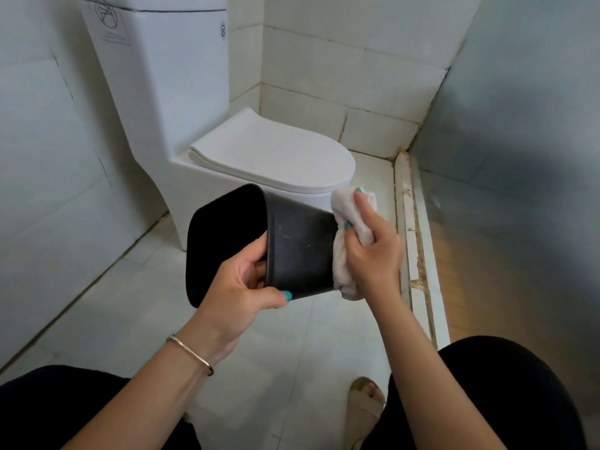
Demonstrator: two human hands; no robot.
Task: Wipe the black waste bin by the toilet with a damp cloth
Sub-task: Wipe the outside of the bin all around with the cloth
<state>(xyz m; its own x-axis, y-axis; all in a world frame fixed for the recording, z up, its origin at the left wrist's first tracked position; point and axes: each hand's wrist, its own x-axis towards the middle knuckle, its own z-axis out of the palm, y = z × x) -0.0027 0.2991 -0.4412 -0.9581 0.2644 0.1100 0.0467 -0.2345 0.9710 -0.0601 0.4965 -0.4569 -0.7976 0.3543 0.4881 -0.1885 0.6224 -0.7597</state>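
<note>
The black waste bin is lifted off the floor and tipped on its side, its open mouth facing left. My left hand grips its rim, fingers inside and thumb along the lower outer wall. A white cloth is pressed against the bin's base on the right. My right hand holds that cloth, fingers curled round it. The bin's bottom face is hidden behind the cloth.
A white toilet with its lid down stands just behind the bin. Tiled walls close in at left, back and right. A raised sill runs along the right. My knees and a sandalled foot are at the bottom.
</note>
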